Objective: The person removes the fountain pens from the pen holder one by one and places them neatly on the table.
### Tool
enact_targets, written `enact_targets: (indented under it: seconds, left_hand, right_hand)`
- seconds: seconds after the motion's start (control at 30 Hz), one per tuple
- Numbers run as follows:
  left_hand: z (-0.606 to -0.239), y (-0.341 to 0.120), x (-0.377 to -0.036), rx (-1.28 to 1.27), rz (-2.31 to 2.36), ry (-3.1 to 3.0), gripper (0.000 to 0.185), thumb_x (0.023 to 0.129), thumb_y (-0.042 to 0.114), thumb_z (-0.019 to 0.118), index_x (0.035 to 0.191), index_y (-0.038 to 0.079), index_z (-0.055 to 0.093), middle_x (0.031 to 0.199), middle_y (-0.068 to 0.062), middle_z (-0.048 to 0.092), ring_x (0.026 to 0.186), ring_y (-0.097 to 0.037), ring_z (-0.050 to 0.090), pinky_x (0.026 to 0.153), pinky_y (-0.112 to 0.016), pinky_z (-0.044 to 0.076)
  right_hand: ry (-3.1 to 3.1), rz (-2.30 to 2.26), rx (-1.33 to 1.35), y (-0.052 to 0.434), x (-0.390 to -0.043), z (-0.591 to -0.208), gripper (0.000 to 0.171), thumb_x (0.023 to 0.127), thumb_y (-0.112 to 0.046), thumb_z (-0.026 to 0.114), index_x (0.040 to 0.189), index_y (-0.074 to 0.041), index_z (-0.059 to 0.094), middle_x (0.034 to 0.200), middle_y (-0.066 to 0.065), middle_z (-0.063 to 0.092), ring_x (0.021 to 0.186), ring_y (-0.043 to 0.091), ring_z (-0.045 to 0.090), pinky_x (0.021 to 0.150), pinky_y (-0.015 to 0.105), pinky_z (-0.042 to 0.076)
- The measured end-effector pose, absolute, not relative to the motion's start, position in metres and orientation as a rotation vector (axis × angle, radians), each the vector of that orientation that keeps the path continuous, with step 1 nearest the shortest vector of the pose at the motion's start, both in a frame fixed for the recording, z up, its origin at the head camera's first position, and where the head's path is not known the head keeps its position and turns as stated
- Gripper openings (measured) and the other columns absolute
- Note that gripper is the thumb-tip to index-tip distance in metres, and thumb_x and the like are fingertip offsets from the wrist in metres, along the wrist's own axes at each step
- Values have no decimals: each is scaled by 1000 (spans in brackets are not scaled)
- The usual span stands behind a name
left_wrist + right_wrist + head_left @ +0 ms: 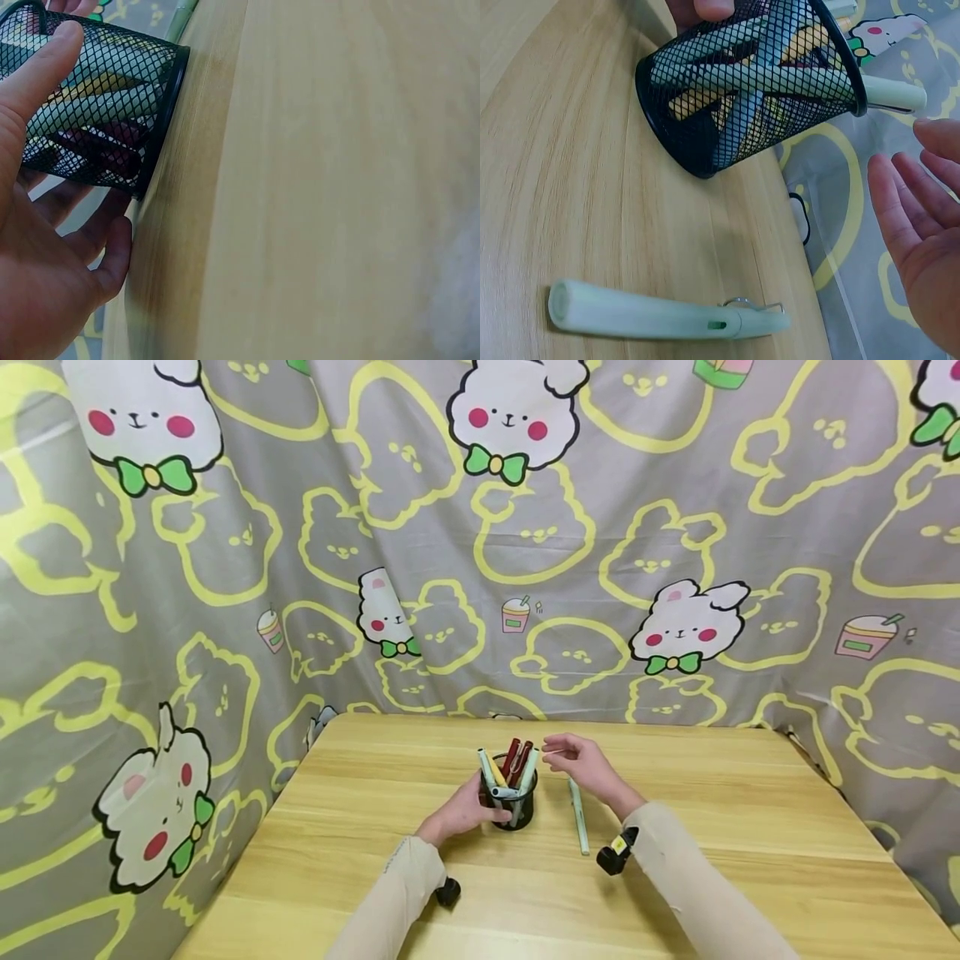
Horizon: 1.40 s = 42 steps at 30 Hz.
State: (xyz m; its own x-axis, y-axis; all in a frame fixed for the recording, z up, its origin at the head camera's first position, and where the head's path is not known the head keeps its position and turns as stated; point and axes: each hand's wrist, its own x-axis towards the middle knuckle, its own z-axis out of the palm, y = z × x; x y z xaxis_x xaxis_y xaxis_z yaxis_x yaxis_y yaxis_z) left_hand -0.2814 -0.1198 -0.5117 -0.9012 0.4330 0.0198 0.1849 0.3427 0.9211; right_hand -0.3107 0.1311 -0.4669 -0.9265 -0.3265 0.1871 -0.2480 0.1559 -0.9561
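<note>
A black mesh pen cup (525, 814) stands upright on the table, filled with several pens: dark red pens (512, 758), a yellow one (496, 770) and pale green ones (529, 770). My left hand (463, 810) grips the cup from the left, its thumb across the near side in the left wrist view. Just right of the cup's top hovers my right hand (588, 768), fingers loosely bent and holding nothing. In the right wrist view its fingertips are near the end of a pale green pen (892, 94) that sticks out of the cup. Another pale green pen (652, 311) with a metal clip lies on the table.
The wooden table (337, 852) reaches back to a grey curtain (480, 552) with cartoon prints, which hangs behind it and along the left side. Small black cameras (447, 892) are worn at both wrists.
</note>
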Motion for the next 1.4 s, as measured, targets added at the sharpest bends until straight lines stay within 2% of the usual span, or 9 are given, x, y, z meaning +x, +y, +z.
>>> enact_targets:
  seconds: [0.33, 0.67, 0.87, 1.07, 1.2, 1.4]
  left_hand:
    - [-512, -120, -282, 600, 1598, 2352, 88, 77, 17, 81, 147, 21, 28, 130, -4, 52, 118, -21, 49, 100, -43, 36]
    - [-516, -120, -282, 594, 1601, 2345, 85, 77, 18, 80, 146, 20, 29, 132, -3, 51, 121, -21, 46, 103, -44, 33]
    - [-513, -120, -282, 609, 1595, 2357, 86, 77, 17, 80, 146, 21, 29, 132, -3, 51, 121, -20, 46, 103, -43, 32]
    - [-513, -120, -283, 622, 1588, 2357, 85, 78, 17, 79, 147, 18, 28, 131, -4, 51, 119, -21, 48, 101, -42, 35]
    - [-512, -120, -283, 626, 1589, 2355, 85, 78, 17, 79, 146, 18, 29, 131, -5, 51, 118, -21, 49, 100, -41, 37]
    - [-513, -120, -283, 622, 1584, 2355, 83, 78, 17, 79, 145, 16, 30, 130, -5, 52, 118, -21, 49, 100, -41, 37]
  right_hand:
    - [2328, -1924, -597, 123, -309, -468, 39, 90, -6, 64, 124, 11, 52, 115, 24, 59, 95, 28, 64, 77, 31, 53]
    - [2336, -1888, -597, 119, -305, -466, 32, 91, -6, 63, 119, 7, 58, 102, 17, 64, 91, 37, 61, 79, 44, 52]
    - [2374, -1846, -608, 117, -300, -460, 27, 90, -6, 64, 114, 7, 60, 100, 17, 65, 91, 38, 60, 76, 44, 51]
    - [2466, -1746, -654, 116, -302, -466, 29, 89, -17, 68, 114, -3, 64, 98, 6, 65, 89, 19, 60, 75, 35, 51]
    - [2481, -1703, -693, 114, -300, -463, 31, 88, -19, 68, 115, -5, 65, 97, 5, 65, 90, 19, 59, 76, 33, 50]
    - [2467, -1648, -738, 110, -292, -452, 34, 89, -12, 67, 119, 2, 62, 95, 7, 65, 88, 21, 59, 72, 31, 49]
